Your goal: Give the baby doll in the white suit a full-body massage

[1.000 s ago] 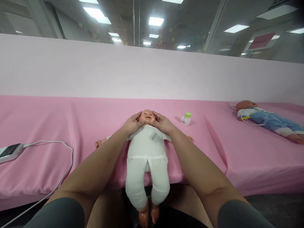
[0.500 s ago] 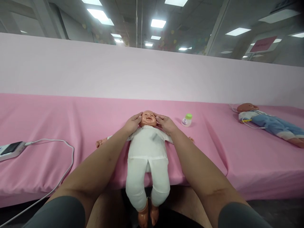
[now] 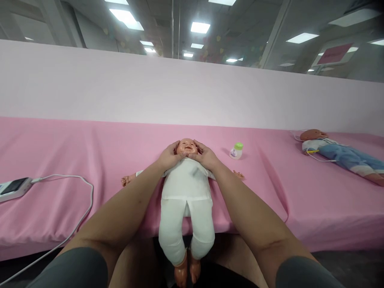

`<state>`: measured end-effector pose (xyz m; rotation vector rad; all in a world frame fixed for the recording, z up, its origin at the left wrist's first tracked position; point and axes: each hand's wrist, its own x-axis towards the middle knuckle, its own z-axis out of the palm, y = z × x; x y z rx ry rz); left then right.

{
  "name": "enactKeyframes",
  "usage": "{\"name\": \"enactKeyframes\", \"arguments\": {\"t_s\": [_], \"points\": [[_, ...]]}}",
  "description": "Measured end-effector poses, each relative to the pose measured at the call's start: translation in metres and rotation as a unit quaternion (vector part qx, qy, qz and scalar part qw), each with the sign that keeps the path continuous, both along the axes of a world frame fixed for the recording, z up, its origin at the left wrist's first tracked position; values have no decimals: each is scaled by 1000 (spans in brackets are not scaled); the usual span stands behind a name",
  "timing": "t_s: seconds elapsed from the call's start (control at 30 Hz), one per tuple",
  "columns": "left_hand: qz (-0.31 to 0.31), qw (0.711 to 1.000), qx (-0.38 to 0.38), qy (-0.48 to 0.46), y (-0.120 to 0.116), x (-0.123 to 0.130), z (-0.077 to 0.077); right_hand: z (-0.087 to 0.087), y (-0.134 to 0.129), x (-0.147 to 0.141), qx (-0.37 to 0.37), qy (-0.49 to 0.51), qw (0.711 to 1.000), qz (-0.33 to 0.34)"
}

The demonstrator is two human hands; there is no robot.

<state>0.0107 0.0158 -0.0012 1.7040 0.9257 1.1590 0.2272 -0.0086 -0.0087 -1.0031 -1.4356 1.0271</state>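
Observation:
A baby doll (image 3: 186, 180) in a white top and trousers lies on its back, its legs hanging over the near edge of the bed. My left hand (image 3: 169, 155) cups one side of its head, fingers along the temple and thumb by the chin. Against the other side of the head, my right hand (image 3: 207, 155) mirrors that hold, its thumb also near the chin. Between them the doll's face shows, while most of my fingertips are hidden beside the head. The doll's arms stretch out sideways beneath my forearms.
A small bottle with a green cap (image 3: 236, 151) stands right of the doll. Farther right lies a second doll (image 3: 345, 154) in blue trousers, with thin tubing. A white handheld device (image 3: 15, 189) with a cable (image 3: 91, 196) rests at left on the pink sheet (image 3: 120, 138).
Both thumbs have moved from the sides of the doll's forehead down to its chin. The hands stay at the sides of the head.

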Motion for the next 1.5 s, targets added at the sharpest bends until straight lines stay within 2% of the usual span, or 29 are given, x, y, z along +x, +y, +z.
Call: {"name": "enactKeyframes", "arguments": {"t_s": [0.13,0.3,0.47,0.63,0.8,0.93,1.07,1.3,1.5], "points": [[-4,999,-42,-31,2,0,-4,4,-2,4,-14,30,999,40],[-35,988,-94,-114,4,3,-6,8,-6,4,-37,88,992,79],[-19,982,-124,-143,2,7,-4,6,-4,4,-61,128,987,81],[-10,992,-78,-94,1,5,-3,8,-7,4,-46,92,993,53],[22,999,1,35,-3,1,1,11,-10,0,-6,5,1000,-17],[24,998,4,58,-4,0,3,6,-6,-2,-5,-8,1000,-20],[14,999,-18,41,0,-1,0,5,-4,-1,-19,22,1000,-5],[4,999,-26,-26,8,1,-9,17,-14,-1,-46,66,996,41],[-30,985,-104,-132,5,7,-5,14,-13,1,-54,122,988,80]]}}
